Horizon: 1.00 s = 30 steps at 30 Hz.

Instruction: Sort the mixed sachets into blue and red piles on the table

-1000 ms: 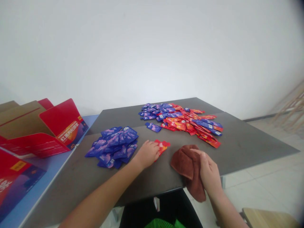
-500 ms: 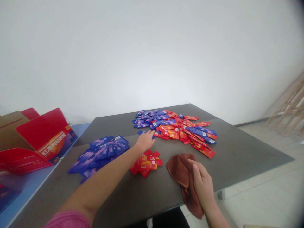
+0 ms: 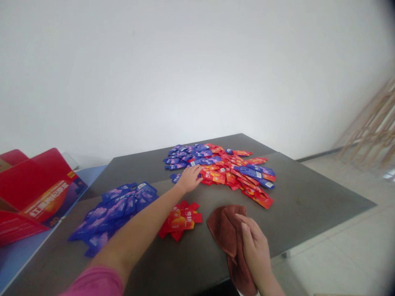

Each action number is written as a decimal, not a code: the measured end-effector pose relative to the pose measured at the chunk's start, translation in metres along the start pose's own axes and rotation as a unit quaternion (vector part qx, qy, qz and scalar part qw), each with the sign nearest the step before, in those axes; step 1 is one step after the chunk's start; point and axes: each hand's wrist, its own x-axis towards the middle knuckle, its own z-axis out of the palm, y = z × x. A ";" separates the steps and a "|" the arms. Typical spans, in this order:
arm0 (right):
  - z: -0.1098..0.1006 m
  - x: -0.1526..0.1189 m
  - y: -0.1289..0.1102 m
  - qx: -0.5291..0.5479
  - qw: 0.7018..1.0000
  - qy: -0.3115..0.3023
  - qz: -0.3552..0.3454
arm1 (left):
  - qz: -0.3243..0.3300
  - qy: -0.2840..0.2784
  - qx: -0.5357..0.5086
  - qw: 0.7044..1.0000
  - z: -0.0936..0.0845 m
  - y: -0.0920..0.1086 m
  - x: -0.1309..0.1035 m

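Left hand (image 3: 189,178) (maybe touching), flat sachets (image 3: 212,174), fuzzy cloth (image 3: 230,236)

I count three heaps: one blue packet heap (image 3: 115,207), one red packet heap (image 3: 182,218) and one mixed packet heap (image 3: 224,165) (overlaps hide their exact tallies), plus one brown cloth (image 3: 226,230) and one grey tabletop (image 3: 304,195).

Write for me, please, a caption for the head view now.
Left hand at the mixed red and blue packets, right hand holding a brown cloth at the table's edge.
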 end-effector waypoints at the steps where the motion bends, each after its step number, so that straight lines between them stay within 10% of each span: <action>1: 0.000 0.000 0.000 -0.001 1.000 0.002 -0.001 | 0.032 -0.001 -0.005 0.999 0.003 0.009 0.005; 14: 0.000 0.000 -0.006 -0.004 1.000 0.011 0.015 | 0.161 -0.049 -0.086 0.982 0.007 0.066 -0.004; 24: -0.004 0.002 -0.023 -0.041 0.995 0.092 -0.022 | -0.090 0.033 -0.193 0.977 -0.028 0.084 -0.090; 27: 0.003 -0.001 -0.054 -0.071 0.987 0.070 -0.127 | -0.154 0.064 -0.325 0.931 -0.034 0.098 -0.129; 30: 0.018 0.003 -0.088 -0.117 0.955 -0.094 -0.256 | -0.109 0.116 -0.514 0.843 -0.041 0.104 -0.156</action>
